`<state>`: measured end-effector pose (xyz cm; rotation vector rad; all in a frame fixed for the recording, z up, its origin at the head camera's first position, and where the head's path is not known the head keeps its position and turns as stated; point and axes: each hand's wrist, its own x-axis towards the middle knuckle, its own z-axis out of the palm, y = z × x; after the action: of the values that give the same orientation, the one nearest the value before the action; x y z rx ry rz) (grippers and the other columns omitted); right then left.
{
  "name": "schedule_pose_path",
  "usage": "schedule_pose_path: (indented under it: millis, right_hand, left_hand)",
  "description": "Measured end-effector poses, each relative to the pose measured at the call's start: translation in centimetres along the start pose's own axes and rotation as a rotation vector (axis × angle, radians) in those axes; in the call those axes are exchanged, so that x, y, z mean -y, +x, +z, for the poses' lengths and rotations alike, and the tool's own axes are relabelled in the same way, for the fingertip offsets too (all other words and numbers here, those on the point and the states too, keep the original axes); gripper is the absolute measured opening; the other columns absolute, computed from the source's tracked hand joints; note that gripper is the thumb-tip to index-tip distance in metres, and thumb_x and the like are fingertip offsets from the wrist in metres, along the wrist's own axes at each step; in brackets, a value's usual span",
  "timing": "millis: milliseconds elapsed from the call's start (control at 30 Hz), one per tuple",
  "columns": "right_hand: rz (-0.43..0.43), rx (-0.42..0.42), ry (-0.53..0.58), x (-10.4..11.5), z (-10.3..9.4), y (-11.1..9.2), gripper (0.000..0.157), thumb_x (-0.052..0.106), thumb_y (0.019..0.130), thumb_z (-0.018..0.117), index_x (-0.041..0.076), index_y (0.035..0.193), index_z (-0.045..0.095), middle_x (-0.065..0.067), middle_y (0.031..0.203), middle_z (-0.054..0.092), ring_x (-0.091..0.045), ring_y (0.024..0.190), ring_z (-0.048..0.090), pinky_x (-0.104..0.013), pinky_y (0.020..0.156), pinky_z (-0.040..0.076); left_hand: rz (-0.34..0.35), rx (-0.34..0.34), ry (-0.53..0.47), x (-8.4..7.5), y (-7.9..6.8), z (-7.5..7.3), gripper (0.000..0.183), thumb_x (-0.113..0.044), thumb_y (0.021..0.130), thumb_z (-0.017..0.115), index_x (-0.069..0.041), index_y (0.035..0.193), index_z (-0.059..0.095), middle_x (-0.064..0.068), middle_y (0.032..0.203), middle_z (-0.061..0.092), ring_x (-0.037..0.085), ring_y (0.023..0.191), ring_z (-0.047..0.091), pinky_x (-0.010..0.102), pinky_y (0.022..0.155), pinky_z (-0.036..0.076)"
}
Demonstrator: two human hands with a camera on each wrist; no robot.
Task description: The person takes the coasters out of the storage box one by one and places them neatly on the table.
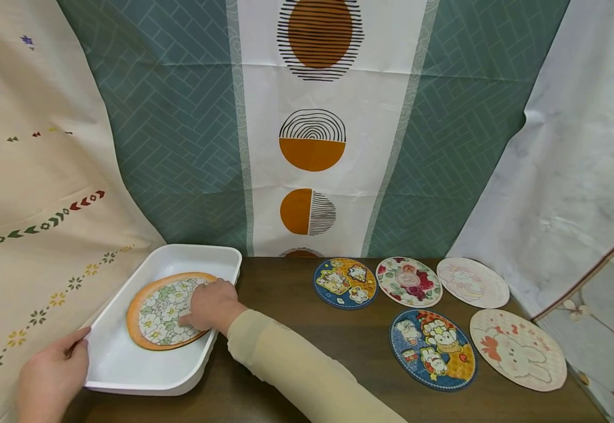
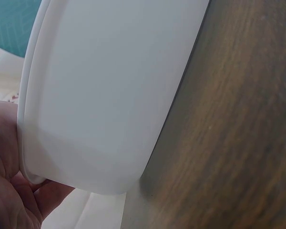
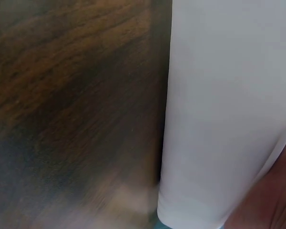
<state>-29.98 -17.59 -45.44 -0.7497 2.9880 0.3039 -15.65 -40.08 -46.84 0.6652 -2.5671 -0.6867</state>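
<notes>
A white plastic tub point(image 1: 127, 364) stands at the left of the table. Inside it lies a round placemat with white flowers and green leaves point(image 1: 161, 314), over an orange round placemat point(image 1: 133, 314) whose border shows at the left. My left hand point(image 1: 53, 373) grips the tub's left rim near the front corner; the left wrist view shows that hand point(image 2: 9, 176) around the rim. Reaching over the right rim, my right hand point(image 1: 214, 305) holds the floral placemat's right side, its thumb on the printed face and most fingers hidden. Part of this hand point(image 3: 271, 195) shows beside the tub wall.
Several round placemats lie to the right on the dark wooden table point(image 1: 280, 352): two blue and orange point(image 1: 345, 284) point(image 1: 433, 351), one with red roses point(image 1: 409, 282), a pale one point(image 1: 472, 283) and one with a bunny point(image 1: 518, 349). Patterned cloths hang around the back and sides.
</notes>
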Motion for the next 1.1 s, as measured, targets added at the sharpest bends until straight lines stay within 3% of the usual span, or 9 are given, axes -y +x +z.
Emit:
schedule_pose_path:
  millis: [167,400,600,767,1000,1067,1100]
  right_hand:
    - [0.007,-0.011,0.012,0.1,0.2,0.3,0.081,0.09,0.095,0.054,0.026,0.14,0.069,0.013,0.123,0.075,-0.008,0.108,0.066,-0.027,0.081,0.056]
    - [0.013,-0.009,0.049,0.1,0.1,0.6,0.062,0.085,0.094,0.065,0.031,0.122,0.076,0.015,0.104,0.073,-0.01,0.096,0.064,-0.029,0.075,0.057]
    - [0.046,-0.013,0.103,0.2,0.0,1.1,0.057,0.079,0.09,0.076,0.033,0.122,0.076,0.014,0.108,0.071,-0.011,0.098,0.062,-0.03,0.078,0.056]
    - [0.055,-0.026,0.092,0.2,0.1,1.4,0.068,0.078,0.087,0.08,0.028,0.132,0.072,0.008,0.112,0.066,-0.011,0.097,0.059,-0.028,0.078,0.056]
    - [0.107,-0.016,0.098,0.3,-0.2,1.3,0.108,0.08,0.083,0.082,0.021,0.167,0.049,0.006,0.134,0.065,-0.009,0.111,0.061,-0.025,0.092,0.057]
    - [0.114,-0.018,0.109,0.3,-0.3,1.2,0.111,0.08,0.083,0.083,0.021,0.17,0.046,0.006,0.138,0.064,-0.009,0.114,0.061,-0.025,0.093,0.057]
    - [0.111,-0.021,0.116,0.2,-0.4,1.1,0.107,0.079,0.083,0.083,0.021,0.167,0.051,0.006,0.135,0.065,-0.009,0.112,0.061,-0.025,0.092,0.057]
  left_hand:
    - [-0.002,-0.008,-0.001,0.1,0.1,0.0,0.034,-0.006,0.107,0.059,0.012,0.135,0.069,0.038,0.137,0.066,0.058,0.121,0.06,0.07,0.105,0.047]
    - [0.004,-0.006,0.003,0.2,0.0,0.0,0.034,-0.005,0.107,0.059,0.012,0.133,0.07,0.039,0.134,0.067,0.058,0.12,0.061,0.071,0.103,0.047]
    - [0.002,0.003,0.007,0.1,0.0,-0.2,0.034,-0.006,0.107,0.059,0.012,0.134,0.07,0.038,0.135,0.067,0.058,0.121,0.061,0.071,0.104,0.047]
    - [0.017,-0.008,0.003,0.3,-0.1,-0.1,0.034,-0.006,0.107,0.059,0.012,0.133,0.07,0.038,0.133,0.067,0.059,0.12,0.062,0.071,0.102,0.048]
    - [0.049,-0.027,-0.002,0.4,-0.4,-0.2,0.033,-0.008,0.106,0.06,0.01,0.131,0.073,0.036,0.132,0.068,0.061,0.12,0.063,0.07,0.098,0.049]
    - [0.048,-0.025,-0.004,0.3,-0.4,-0.2,0.033,-0.008,0.106,0.06,0.009,0.132,0.073,0.036,0.133,0.068,0.061,0.12,0.063,0.069,0.098,0.049]
    - [0.047,-0.025,-0.005,0.3,-0.5,-0.2,0.033,-0.008,0.106,0.06,0.009,0.132,0.073,0.036,0.133,0.068,0.061,0.12,0.063,0.069,0.098,0.049]
